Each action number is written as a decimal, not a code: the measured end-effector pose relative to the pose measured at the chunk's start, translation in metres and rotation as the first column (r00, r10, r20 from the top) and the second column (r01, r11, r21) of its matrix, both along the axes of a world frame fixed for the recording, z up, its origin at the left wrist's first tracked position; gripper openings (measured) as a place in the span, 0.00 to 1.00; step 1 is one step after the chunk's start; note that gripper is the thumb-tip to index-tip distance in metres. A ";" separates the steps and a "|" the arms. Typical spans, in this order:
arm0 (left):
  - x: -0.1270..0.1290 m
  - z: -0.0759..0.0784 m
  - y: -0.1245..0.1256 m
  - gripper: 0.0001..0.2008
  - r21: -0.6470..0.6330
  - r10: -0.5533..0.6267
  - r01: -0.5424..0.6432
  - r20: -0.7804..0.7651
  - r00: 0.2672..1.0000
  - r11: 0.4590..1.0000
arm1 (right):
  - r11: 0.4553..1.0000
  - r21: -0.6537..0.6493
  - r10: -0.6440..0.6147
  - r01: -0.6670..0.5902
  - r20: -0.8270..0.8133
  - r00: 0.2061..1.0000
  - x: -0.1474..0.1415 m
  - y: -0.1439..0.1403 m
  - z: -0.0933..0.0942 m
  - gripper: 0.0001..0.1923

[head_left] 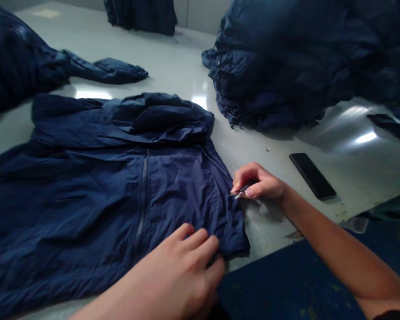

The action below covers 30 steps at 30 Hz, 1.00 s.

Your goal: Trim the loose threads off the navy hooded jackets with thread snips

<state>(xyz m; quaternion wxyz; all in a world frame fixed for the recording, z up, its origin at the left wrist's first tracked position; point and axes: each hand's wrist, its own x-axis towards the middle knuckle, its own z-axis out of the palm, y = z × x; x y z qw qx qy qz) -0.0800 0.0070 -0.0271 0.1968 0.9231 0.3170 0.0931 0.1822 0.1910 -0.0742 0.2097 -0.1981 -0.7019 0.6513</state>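
A navy jacket (183, 186) lies spread on the table, with a dark zipper (142, 195) running down its middle part. Thread snips (242, 191) with small pointed metal blades are held in my right hand (262, 182), their tips at the jacket's right edge. My left hand (186, 266) is at the jacket's near right part, fingers curled down against the fabric. Its thumb and fingertips are mostly hidden.
A big heap of navy garments (286, 66) stands at the back right, another pile (16, 58) at the left, and a third (142, 15) far back. A black phone (312, 176) lies right of my right hand on the pale table (173, 58). Clear plastic (346, 124) lies behind the phone.
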 end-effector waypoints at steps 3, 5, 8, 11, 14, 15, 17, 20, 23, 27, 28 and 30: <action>-0.054 0.008 -0.030 0.04 0.022 0.161 -0.167 0.156 0.975 0.986 | 0.950 0.154 -0.284 0.272 0.063 0.957 -0.002 -0.043 0.032 0.11; -0.106 0.002 -0.049 0.09 0.108 0.417 -0.435 0.152 0.896 0.894 | 0.856 0.302 -0.458 0.420 0.063 0.887 -0.013 -0.086 0.043 0.07; -0.180 -0.021 -0.081 0.14 0.206 0.660 -0.655 0.053 0.749 0.727 | 0.796 0.273 -0.569 0.540 0.036 0.821 -0.046 -0.146 0.032 0.07; -0.220 -0.047 -0.113 0.17 0.228 0.672 -0.673 0.094 0.735 0.704 | 0.759 0.179 -0.646 0.625 0.093 0.758 -0.085 -0.178 0.003 0.10; -0.226 -0.056 -0.131 0.18 0.227 0.585 -0.618 0.199 0.786 0.753 | 0.690 0.240 -0.718 0.682 0.117 0.686 -0.108 -0.184 -0.010 0.12; -0.223 -0.054 -0.132 0.18 0.218 0.543 -0.583 0.219 0.811 0.783 | 0.669 0.298 -0.734 0.681 0.121 0.668 -0.112 -0.185 -0.008 0.12; -0.215 -0.045 -0.129 0.15 0.204 0.466 -0.516 0.248 0.849 0.832 | 0.656 0.433 -0.729 0.619 0.149 0.668 -0.117 -0.187 0.003 0.13; -0.201 -0.035 -0.113 0.12 0.197 0.410 -0.450 0.216 0.886 0.871 | 0.685 0.608 -0.638 0.402 0.233 0.734 -0.130 -0.198 0.021 0.15; -0.195 -0.035 -0.100 0.12 0.219 0.356 -0.378 0.136 0.925 0.899 | 0.701 0.691 -0.481 0.178 0.273 0.833 -0.146 -0.209 0.025 0.15; -0.196 -0.041 -0.097 0.11 0.201 0.310 -0.326 0.107 0.945 0.924 | 0.679 0.733 -0.382 0.029 0.319 0.867 -0.152 -0.216 0.013 0.12; -0.194 -0.042 -0.097 0.10 0.190 0.315 -0.333 0.118 0.942 0.924 | 0.680 0.732 -0.384 0.035 0.316 0.867 -0.150 -0.217 0.010 0.11; -0.187 -0.042 -0.098 0.10 0.157 0.325 -0.348 0.155 0.933 0.924 | 0.690 0.719 -0.393 0.075 0.285 0.874 -0.145 -0.216 0.006 0.10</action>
